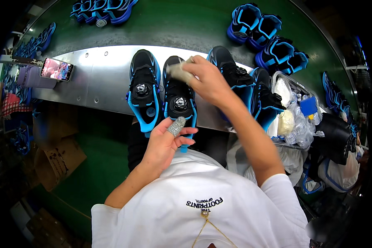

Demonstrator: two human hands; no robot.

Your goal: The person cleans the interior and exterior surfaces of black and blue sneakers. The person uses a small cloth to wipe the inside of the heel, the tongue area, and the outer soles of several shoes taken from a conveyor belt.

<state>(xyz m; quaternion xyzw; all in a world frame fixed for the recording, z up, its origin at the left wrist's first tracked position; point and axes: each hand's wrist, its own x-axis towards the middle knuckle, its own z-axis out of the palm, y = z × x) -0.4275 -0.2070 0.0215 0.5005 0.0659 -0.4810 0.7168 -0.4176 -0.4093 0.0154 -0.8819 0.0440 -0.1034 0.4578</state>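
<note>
A black and blue sneaker (178,89) with a round dial on its tongue lies toe away in front of me. My right hand (204,78) is closed on a beige cloth (181,73) over this shoe's toe; the cloth is blurred. At the heel end is my left hand (163,142), palm up with fingers apart and one digit wrapped in silvery grey tape. It overlaps the heel, and whether it grips the shoe is hard to see. A matching sneaker (143,91) lies just to the left. To the right, beside my right forearm, are two more sneakers (227,62) (263,97).
A metal ledge (99,78) runs under the shoes, with a phone (57,69) propped at its left. Beyond it, a green surface (182,25) carries sneaker groups (105,10) (273,39). A clear bin (295,144) of plastic bags stands right. A cardboard box (58,163) sits lower left.
</note>
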